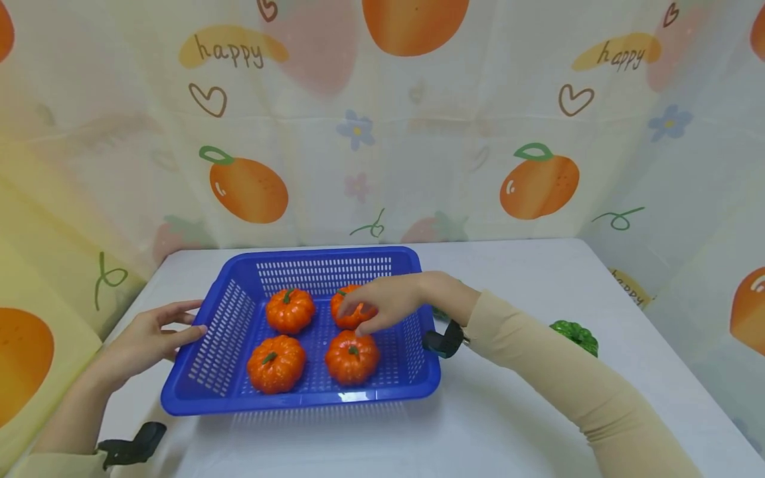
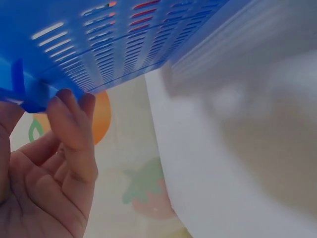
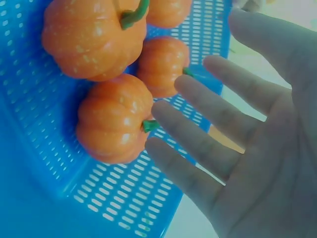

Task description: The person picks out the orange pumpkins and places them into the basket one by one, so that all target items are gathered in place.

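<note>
A blue plastic basket (image 1: 299, 402) with slotted walls holds several small orange pumpkins, among them a front-left pumpkin (image 1: 276, 364) and a front-right pumpkin (image 1: 352, 358). At the basket's left rim, my left hand (image 1: 146, 342) pinches the edge between thumb and fingers; the left wrist view shows the fingers against the basket wall (image 2: 106, 54). Over the right side of the basket hovers my right hand (image 1: 388, 300), in front of the back-right pumpkin (image 1: 344, 311). Its fingers (image 3: 203, 148) are spread and straight in the right wrist view, with nothing held.
A green ridged vegetable (image 1: 575, 336) lies right of the basket, partly behind the right sleeve. Another dark green thing (image 1: 440, 314) shows just beyond the basket's right rim, mostly hidden by the wrist. The white table (image 1: 508, 265) ends at a patterned curtain (image 1: 418, 133).
</note>
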Demonstrator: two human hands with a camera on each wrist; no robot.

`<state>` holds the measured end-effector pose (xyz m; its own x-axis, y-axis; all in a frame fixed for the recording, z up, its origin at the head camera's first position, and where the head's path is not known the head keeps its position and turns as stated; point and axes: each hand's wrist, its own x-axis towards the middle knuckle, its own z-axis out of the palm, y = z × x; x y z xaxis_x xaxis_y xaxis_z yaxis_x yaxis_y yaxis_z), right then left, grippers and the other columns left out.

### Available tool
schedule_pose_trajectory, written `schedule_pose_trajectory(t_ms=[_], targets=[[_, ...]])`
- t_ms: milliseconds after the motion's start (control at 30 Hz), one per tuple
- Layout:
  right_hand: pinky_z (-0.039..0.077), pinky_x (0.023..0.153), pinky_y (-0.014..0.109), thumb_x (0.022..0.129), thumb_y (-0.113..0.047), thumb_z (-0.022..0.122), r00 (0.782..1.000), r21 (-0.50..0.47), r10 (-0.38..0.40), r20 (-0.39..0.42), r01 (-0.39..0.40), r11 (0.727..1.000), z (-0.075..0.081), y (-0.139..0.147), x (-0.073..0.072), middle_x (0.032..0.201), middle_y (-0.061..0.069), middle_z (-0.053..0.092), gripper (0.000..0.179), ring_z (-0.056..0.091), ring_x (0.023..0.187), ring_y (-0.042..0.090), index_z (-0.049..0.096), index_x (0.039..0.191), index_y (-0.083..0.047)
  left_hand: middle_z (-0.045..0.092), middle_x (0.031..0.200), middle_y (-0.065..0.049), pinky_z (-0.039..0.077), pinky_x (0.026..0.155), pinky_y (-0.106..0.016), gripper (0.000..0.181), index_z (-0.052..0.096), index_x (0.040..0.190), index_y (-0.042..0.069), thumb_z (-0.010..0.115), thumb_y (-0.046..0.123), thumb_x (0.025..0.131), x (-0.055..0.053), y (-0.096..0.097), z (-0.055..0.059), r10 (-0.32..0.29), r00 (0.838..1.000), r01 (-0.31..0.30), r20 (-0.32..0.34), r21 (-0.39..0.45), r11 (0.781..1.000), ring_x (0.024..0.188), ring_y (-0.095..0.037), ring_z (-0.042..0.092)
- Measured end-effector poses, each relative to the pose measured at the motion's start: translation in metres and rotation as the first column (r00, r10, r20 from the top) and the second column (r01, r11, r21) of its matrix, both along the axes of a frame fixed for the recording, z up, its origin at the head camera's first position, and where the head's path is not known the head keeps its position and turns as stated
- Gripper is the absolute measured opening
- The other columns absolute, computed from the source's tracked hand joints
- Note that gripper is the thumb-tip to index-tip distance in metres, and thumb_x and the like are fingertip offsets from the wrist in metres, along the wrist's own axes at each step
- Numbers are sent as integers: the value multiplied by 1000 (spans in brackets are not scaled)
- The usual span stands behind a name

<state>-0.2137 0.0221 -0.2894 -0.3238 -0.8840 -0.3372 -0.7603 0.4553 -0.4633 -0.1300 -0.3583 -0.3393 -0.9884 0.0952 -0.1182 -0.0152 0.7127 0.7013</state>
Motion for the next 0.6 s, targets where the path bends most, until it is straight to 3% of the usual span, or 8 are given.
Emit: schedule_pose_trajectory(t_ms=[300,433,600], targets=[[43,94,25,92,-26,55,999,-100,-13,-43,8,995,-2,11,5,126,2,56,39,56,111,16,51,128,-10,53,116,-29,54,61,-28,66,34,137,-6,60,33,89,0,1,8,-42,999,42,4,-89,995,83,-23,63],[44,93,24,92,-24,56,997,-155,-30,-69,19,988,-4,17,6,123,3,58,36,57,109,16,54,125,-9,53,118,-29,54,60,-26,61,37,135,-6,58,31,91,-1,0,11,-53,996,43,-69,-135,990,84,-25,63],[45,93,25,91,-23,57,992,-218,-64,-112,38,975,-6,26,6,119,2,60,32,58,106,14,57,120,-10,58,112,-25,52,58,-21,51,44,131,-3,57,26,92,-1,-3,15,-57,977,21,-207,-176,984,78,-6,62]])
